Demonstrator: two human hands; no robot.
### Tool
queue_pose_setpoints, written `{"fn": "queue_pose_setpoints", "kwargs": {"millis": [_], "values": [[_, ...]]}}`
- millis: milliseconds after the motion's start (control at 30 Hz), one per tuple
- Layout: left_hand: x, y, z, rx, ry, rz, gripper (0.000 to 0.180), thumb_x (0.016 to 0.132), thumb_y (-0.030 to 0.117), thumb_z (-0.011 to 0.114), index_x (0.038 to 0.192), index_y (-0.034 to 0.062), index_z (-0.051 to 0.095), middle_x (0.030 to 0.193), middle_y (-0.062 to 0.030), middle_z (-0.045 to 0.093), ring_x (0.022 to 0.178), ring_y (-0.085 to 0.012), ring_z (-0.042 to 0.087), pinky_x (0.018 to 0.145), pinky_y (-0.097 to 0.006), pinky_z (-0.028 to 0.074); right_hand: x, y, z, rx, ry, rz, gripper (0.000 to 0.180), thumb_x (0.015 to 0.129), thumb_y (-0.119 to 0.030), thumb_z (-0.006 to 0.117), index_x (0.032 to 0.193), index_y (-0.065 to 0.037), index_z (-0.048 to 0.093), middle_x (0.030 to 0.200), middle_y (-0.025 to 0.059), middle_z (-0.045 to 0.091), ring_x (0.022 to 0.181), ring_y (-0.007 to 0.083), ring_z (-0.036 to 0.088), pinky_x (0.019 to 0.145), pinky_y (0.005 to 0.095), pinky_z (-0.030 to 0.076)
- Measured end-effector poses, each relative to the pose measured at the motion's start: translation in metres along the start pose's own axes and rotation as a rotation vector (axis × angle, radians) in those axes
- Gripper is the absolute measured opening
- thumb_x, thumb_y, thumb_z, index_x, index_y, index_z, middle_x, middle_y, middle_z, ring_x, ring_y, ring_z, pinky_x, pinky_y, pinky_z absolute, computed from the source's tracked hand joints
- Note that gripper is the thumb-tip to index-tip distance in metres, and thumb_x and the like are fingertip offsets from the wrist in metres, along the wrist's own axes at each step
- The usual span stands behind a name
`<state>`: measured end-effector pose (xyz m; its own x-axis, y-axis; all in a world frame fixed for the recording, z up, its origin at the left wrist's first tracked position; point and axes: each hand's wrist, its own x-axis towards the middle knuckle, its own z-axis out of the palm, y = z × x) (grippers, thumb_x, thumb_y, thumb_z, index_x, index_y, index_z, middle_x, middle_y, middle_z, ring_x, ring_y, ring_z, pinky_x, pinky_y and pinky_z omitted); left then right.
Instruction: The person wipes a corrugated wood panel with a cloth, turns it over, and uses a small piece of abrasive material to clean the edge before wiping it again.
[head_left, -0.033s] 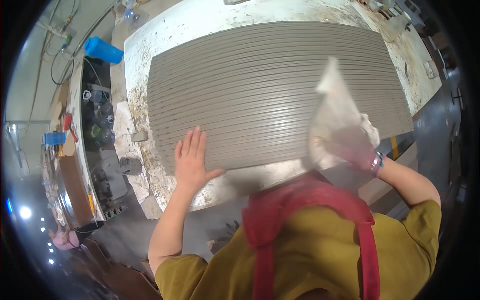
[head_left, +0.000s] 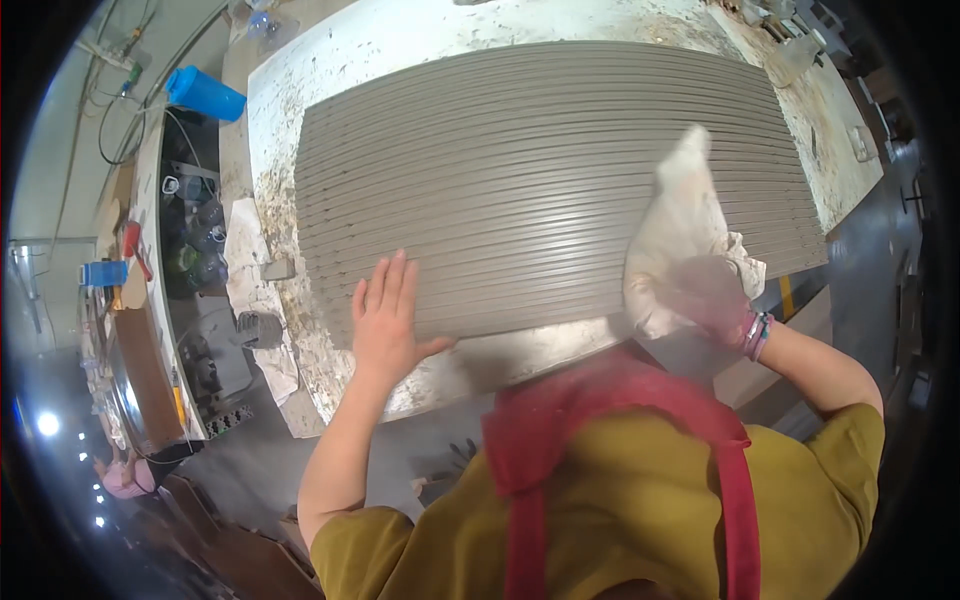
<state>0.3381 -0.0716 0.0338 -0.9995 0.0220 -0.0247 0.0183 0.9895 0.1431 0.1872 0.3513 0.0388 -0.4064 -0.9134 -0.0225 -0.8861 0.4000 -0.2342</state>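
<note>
A wide grey-brown panel with ridged grooves (head_left: 480, 190) lies flat on the worktable. My left hand (head_left: 385, 325) is bare, its fingers stretched out flat over the panel's near edge, left of the middle, with the thumb out to the right. My right hand (head_left: 708, 295), in a dark red glove, is closed on a crumpled off-white cloth (head_left: 682, 215) at the panel's near right part. One tip of the cloth points away from me over the grooves. The gloved fingers are smeared by motion and partly hidden by the cloth.
The white worktable (head_left: 275, 130) is stained and flaking. To the left stand a blue bottle (head_left: 205, 94), a small block (head_left: 278, 270), a dark brush-like piece (head_left: 258, 330) and a shelf of clutter. Another person in pink (head_left: 128, 478) is far off at the lower left.
The cloth's far tip has swung to the right, and the cloth has shifted slightly right with my right hand. My left hand stays at nearly the same place on the panel.
</note>
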Motion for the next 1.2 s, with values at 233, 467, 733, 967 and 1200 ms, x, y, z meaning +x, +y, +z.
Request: {"fn": "queue_pose_setpoints", "kwargs": {"millis": [233, 467, 733, 967, 1200], "values": [[0.000, -0.022, -0.006, -0.154, -0.077, 0.099, 0.095, 0.059, 0.027, 0.081, 0.139, 0.0025, 0.035, 0.147, -0.0148, 0.032, 0.136, -0.0326, 0.029, 0.109, -0.048, 0.021, 0.185, -0.126, 0.018, 0.084, 0.001, -0.358, 0.049, 0.075, -0.020, 0.062, 0.123, -0.024, 0.055, 0.116, 0.0038, 0.055, 0.106, 0.0248, 0.056, 0.088, 0.0461, 0.046], [0.034, -0.126, -0.026, -1.197, 0.305, -0.385, 0.073, 0.091, 0.045, 0.044, 0.146, 0.0017, 0.020, 0.152, -0.0136, 0.023, 0.141, -0.0262, 0.020, 0.114, -0.038, 0.015, 0.147, -0.020, -0.005, 0.145, 0.020, 0.108, 0.048, 0.080, -0.015, 0.063, 0.126, -0.006, 0.051, 0.124, 0.0150, 0.052, 0.116, 0.0312, 0.050, 0.099, 0.0371, 0.040], [0.079, -0.148, -0.006, -1.635, 0.295, -0.385, 0.078, 0.096, 0.060, 0.015, 0.148, 0.0023, 0.015, 0.154, -0.0113, 0.019, 0.141, -0.0239, 0.018, 0.115, -0.037, 0.011, 0.108, 0.114, 0.023, -0.075, 0.557, 0.851, 0.040, 0.090, -0.022, 0.054, 0.126, -0.004, 0.051, 0.129, 0.0215, 0.048, 0.123, 0.0369, 0.043, 0.106, 0.0394, 0.031], [0.077, -0.183, 0.015, -1.742, 0.406, -0.526, 0.080, 0.093, 0.065, 0.018, 0.147, 0.0061, 0.023, 0.149, -0.0110, 0.031, 0.138, -0.0273, 0.026, 0.114, -0.045, 0.017, 0.411, -0.123, 0.035, 0.319, 0.100, -0.200, 0.049, 0.069, -0.018, 0.063, 0.115, -0.004, 0.056, 0.127, 0.0162, 0.051, 0.113, 0.0310, 0.053, 0.094, 0.0446, 0.042], [0.147, -0.175, -0.043, -1.020, 0.554, -0.399, 0.056, 0.099, 0.039, 0.033, 0.141, 0.0018, 0.033, 0.146, -0.0133, 0.036, 0.135, -0.0268, 0.031, 0.112, -0.041, 0.019, 0.356, 0.010, 0.037, 0.122, 0.456, 0.239, 0.022, 0.085, -0.023, 0.056, 0.097, -0.005, 0.064, 0.090, 0.0110, 0.065, 0.081, 0.0176, 0.065, 0.070, 0.0321, 0.052]]}}
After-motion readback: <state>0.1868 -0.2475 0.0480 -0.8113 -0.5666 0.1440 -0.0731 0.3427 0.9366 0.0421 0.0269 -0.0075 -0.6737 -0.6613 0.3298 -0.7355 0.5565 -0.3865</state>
